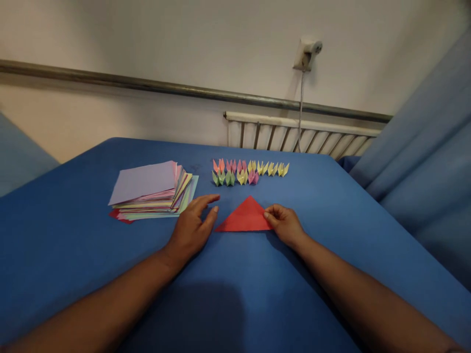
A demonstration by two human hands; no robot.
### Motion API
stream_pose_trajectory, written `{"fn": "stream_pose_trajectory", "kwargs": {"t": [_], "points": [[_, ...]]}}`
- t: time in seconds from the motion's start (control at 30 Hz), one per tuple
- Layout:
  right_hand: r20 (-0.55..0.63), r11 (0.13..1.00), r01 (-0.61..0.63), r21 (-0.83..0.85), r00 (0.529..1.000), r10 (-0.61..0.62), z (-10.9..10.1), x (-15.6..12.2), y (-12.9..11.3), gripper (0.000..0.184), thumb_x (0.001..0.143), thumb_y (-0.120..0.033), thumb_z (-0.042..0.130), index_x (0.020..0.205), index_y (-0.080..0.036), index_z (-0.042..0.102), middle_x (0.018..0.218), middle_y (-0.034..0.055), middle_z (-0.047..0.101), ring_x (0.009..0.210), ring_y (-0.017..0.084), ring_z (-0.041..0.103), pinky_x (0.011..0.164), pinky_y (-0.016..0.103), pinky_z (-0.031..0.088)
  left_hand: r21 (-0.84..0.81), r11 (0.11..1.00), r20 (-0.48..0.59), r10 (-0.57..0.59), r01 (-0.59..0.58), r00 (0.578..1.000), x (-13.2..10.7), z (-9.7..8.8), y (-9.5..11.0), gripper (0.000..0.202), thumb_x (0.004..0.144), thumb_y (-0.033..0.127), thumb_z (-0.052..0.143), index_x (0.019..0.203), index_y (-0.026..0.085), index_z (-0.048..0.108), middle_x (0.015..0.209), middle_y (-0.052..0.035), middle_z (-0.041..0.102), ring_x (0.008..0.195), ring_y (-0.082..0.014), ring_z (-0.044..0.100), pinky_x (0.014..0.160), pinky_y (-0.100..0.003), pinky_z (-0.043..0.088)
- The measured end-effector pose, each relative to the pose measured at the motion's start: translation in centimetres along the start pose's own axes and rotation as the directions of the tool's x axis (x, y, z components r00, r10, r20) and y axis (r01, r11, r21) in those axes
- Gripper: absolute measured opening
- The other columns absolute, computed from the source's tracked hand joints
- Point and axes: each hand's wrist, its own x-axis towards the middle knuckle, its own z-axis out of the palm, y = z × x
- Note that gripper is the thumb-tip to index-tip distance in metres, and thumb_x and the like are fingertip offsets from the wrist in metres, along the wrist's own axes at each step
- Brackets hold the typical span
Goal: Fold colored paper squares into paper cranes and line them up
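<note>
A red sheet of paper (245, 215), folded into a triangle with its peak pointing away from me, is in front of me over the blue table. My right hand (285, 223) pinches its right corner between thumb and fingers. Just left of the triangle, my left hand (195, 220) is apart from it, thumb and fingers spread with nothing between them. A stack of coloured paper (147, 184) lies behind and to the left of that hand, with a lilac sheet on top.
Two rows of small folded paper figures (242, 176) stand towards the back of the blue table (91, 260). Beyond its far edge are a radiator (279, 122), a metal pipe (165, 87) and a wall socket (305, 55) with a cord. A blue curtain (423, 147) hangs at right.
</note>
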Motion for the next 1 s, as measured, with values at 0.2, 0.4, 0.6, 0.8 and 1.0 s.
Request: {"fn": "stream_pose_trajectory", "kwargs": {"t": [0.2, 0.4, 0.6, 0.8, 1.0], "points": [[0.125, 0.994, 0.047, -0.099, 0.992, -0.034, 0.2, -0.6, 0.0, 0.017, 0.079, -0.035, 0.055, 0.076, -0.019, 0.060, 0.063, -0.0026, 0.057, 0.055, 0.011, 0.046, 0.054, 0.024, 0.037, 0.079, 0.869, 0.514, 0.385, -0.489, 0.767, -2.4, 0.8, 2.7, 0.042, 0.094, 0.033, 0.043, 0.134, 0.021, 0.049, 0.136, -0.0093, 0.055, 0.127, -0.0230, 0.048, 0.107, -0.042, 0.036], [0.139, 0.895, 0.123, -0.430, 0.988, -0.068, -0.5, -1.1, -1.2, 0.013, 0.084, -0.028, 0.053, 0.086, -0.021, 0.064, 0.073, 0.0002, 0.066, 0.062, 0.013, 0.056, 0.058, 0.024, 0.038, 0.156, 0.832, 0.647, 0.321, -0.533, 0.691, -2.8, 1.6, 1.9, 0.053, 0.090, 0.045, 0.049, 0.138, 0.021, 0.046, 0.143, -0.0099, 0.048, 0.131, -0.0278, 0.043, 0.109, -0.045, 0.032], [0.118, 0.729, 0.126, -0.673, 0.991, -0.063, -1.2, -1.2, -2.4, 0.017, 0.083, -0.026, 0.057, 0.097, -0.020, 0.064, 0.082, 0.0034, 0.069, 0.071, 0.016, 0.060, 0.065, 0.027, 0.040, 0.142, 0.807, 0.632, 0.372, -0.574, 0.680, -2.7, 1.6, 1.5, 0.049, 0.091, 0.046, 0.047, 0.135, 0.024, 0.049, 0.141, -0.0114, 0.049, 0.130, -0.0285, 0.044, 0.110, -0.049, 0.029], [0.060, 0.586, 0.088, -0.806, 0.996, -0.067, -3.4, -0.6, -2.4, 0.019, 0.087, -0.020, 0.050, 0.100, -0.016, 0.064, 0.097, 0.0103, 0.068, 0.087, 0.020, 0.062, 0.078, 0.030, 0.043, 0.132, 0.793, 0.588, 0.420, -0.595, 0.691, -2.8, 1.6, 1.4, 0.045, 0.092, 0.043, 0.046, 0.134, 0.027, 0.050, 0.140, -0.0098, 0.050, 0.130, -0.0276, 0.044, 0.112, -0.051, 0.022], [0.175, 0.631, 0.289, -0.720, 0.955, -0.239, -2.1, -3.8, -4.4, 0.026, 0.093, -0.017, 0.041, 0.107, -0.016, 0.062, 0.104, 0.0102, 0.066, 0.098, 0.019, 0.060, 0.088, 0.031, 0.044, 0.146, 0.776, 0.588, 0.430, -0.613, 0.685, -2.9, 1.7, 1.3, 0.045, 0.093, 0.041, 0.045, 0.135, 0.026, 0.049, 0.140, -0.0111, 0.050, 0.130, -0.0284, 0.043, 0.111, -0.053, 0.022]]}}
